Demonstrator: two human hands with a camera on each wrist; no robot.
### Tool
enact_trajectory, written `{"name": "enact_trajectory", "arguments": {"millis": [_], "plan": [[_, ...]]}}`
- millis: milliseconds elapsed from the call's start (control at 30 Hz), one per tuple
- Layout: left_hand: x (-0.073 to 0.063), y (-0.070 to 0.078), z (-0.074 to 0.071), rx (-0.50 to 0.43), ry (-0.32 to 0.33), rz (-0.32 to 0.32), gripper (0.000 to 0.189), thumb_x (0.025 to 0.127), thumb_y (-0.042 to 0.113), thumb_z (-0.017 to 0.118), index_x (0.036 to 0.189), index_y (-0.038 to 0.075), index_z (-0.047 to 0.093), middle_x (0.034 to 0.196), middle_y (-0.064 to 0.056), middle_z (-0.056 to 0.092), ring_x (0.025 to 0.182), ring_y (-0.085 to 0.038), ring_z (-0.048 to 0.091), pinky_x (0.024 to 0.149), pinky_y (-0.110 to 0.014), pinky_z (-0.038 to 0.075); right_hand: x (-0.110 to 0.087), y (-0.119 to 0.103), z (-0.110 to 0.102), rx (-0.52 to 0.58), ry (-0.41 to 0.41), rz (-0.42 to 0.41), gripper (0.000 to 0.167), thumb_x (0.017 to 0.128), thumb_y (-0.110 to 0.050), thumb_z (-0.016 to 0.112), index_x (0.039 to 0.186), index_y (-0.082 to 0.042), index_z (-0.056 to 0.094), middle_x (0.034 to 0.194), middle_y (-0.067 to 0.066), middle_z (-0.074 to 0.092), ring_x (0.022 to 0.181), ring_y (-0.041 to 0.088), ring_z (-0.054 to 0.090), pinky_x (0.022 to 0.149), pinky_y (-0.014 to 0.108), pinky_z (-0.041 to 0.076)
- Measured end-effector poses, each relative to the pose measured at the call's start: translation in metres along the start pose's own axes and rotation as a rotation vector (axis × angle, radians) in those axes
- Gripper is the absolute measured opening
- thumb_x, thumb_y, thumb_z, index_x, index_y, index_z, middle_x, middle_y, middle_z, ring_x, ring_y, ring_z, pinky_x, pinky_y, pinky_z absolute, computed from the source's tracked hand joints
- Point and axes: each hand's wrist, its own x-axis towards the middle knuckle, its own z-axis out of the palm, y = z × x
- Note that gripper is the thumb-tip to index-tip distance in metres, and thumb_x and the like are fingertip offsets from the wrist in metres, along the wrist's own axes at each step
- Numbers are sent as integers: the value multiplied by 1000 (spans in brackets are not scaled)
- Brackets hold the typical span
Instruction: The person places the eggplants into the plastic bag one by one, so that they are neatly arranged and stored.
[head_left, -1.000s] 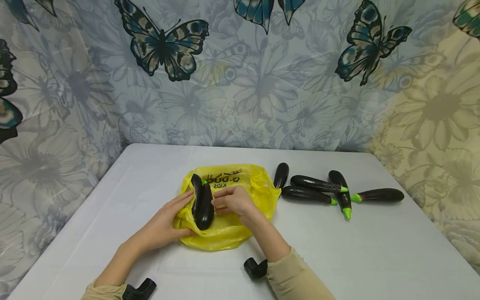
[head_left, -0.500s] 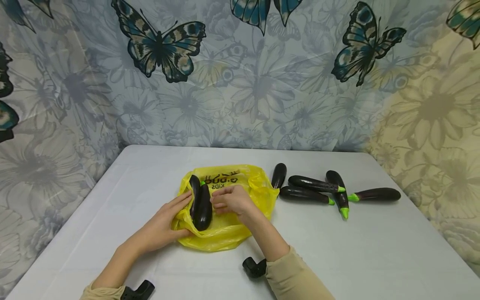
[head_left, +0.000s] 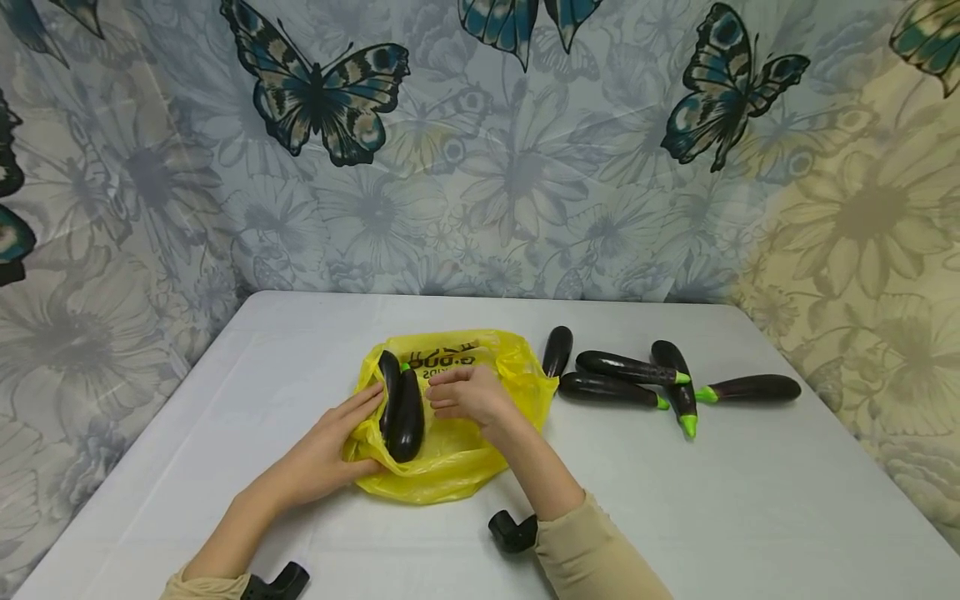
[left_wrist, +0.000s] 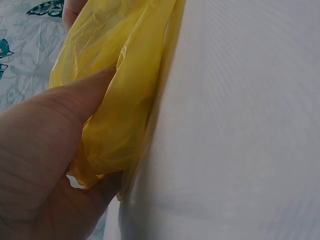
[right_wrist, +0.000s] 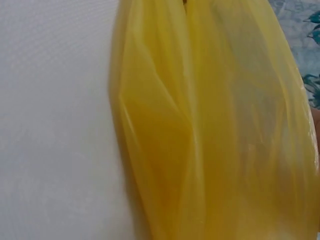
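A yellow plastic bag (head_left: pixel 457 483) lies with its mouth spread on the white table. Two dark eggplants rest side by side at its left, the nearer one (head_left: pixel 407 421) partly covering the other (head_left: pixel 387 375). My left hand (head_left: pixel 322 454) holds the bag's left edge; in the left wrist view its thumb (left_wrist: pixel 85 95) lies over the yellow film (left_wrist: pixel 132 110) with fingers below. Just right of the eggplants, my right hand (head_left: pixel 474 398) hovers over the bag's mouth, fingers loosely extended and holding nothing. The bag's side (right_wrist: pixel 165 150) fills much of the right wrist view.
On the table (head_left: pixel 675 517), right of the bag, lie several more eggplants with green stems, some crossed: one upper (head_left: pixel 630 367), one lower (head_left: pixel 611 390), one far right (head_left: pixel 757 388). The closest one (head_left: pixel 558 350) lies by the bag's right edge. A butterfly-print cloth (head_left: pixel 525 167) hangs behind.
My right hand has drawn slightly right, away from the eggplants in the bag. The left hand keeps its hold. The head view has shifted a little.
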Motion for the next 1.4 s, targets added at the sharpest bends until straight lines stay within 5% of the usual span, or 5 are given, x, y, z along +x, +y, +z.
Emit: {"name": "enact_trajectory", "arguments": {"millis": [667,1033,1400], "plan": [[2,2,0,7,-4,-3,88,83,31,81,153,8,34,160,-3,23,139,-37,29,108,-59,28,-8,-12,-8,2,-18,-47,29,90,-5,70,114,9,65,109,14,66,105,42,62,83,38,56],[2,0,3,8,-4,-14,90,81,31,82,154,9,34,161,0,21,140,-36,26,109,-59,26,-17,-32,-27,93,-6,-110,27,94,0,62,118,11,61,120,20,61,96,28,65,88,41,53],[1,-4,1,19,-11,-14,91,82,35,81,154,9,33,162,0,20,140,-36,26,109,-59,27,-20,-43,-48,174,43,-136,28,92,-1,67,117,8,63,125,23,59,109,37,61,88,39,54]]}}
